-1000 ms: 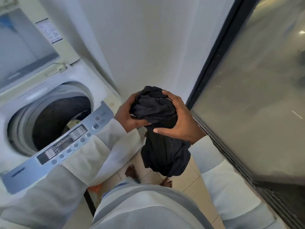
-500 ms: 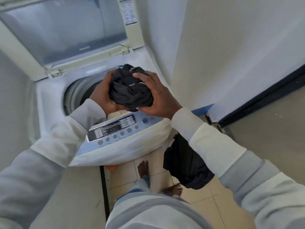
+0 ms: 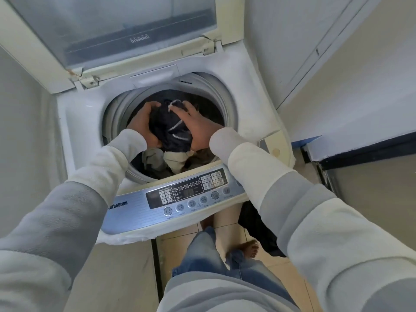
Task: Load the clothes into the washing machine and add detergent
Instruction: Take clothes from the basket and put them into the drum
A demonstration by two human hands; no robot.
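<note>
Your bundle (image 3: 170, 129): dark navy cloth crumpled into soft ball, thin pale stripes across folds. Sits in drum (image 3: 117, 109) mouth, just above pale clothes (image 3: 176, 163) inside drum. Your left hand (image 3: 143, 123) cups its left side, fingers curled round. Your right hand (image 3: 199, 129) clasps right side, fingers over top. Drum rim: smooth grey ring. Lid (image 3: 112, 30) behind drum, raised, glossy. Panel (image 3: 180, 194) in front of drum, silver, round buttons.

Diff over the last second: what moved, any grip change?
The dark bundle, held between the left hand and right hand, moved from beside the washer, over the panel, and down into the drum mouth. No grip change: both hands still clutch it, nothing let go. Unchanged: lid up, light clothes already in the drum.
</note>
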